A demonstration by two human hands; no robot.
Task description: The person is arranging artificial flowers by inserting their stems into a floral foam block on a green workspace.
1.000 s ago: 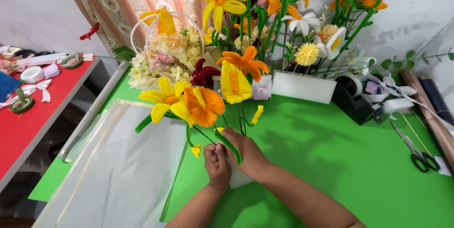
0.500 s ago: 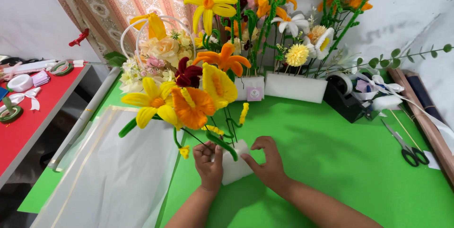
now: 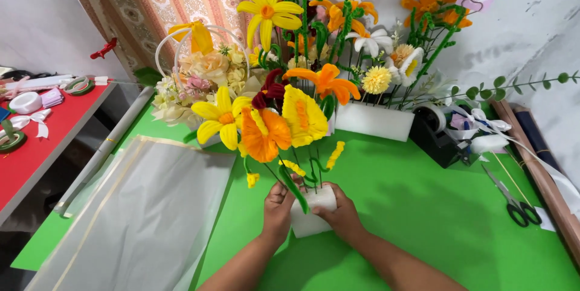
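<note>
A small white foam block (image 3: 312, 212) stands on the green table (image 3: 423, 206) with pipe-cleaner flowers (image 3: 266, 125) in yellow and orange stuck into its top on green stems. My left hand (image 3: 277, 209) presses against the block's left side. My right hand (image 3: 343, 211) cups its right side. Both hands hold the block between them.
Translucent wrapping sheets (image 3: 139, 218) lie to the left. Behind stand a long white foam block (image 3: 374, 121) full of flowers and a white basket bouquet (image 3: 193, 73). A black tape dispenser (image 3: 438, 134), scissors (image 3: 513, 203) and paper rolls (image 3: 538, 164) sit right; a red table (image 3: 42, 140) left.
The view has shifted closer and lower. My hands have closed in on both sides of the foam block, which now stands more upright with the flowers rising straight above it.
</note>
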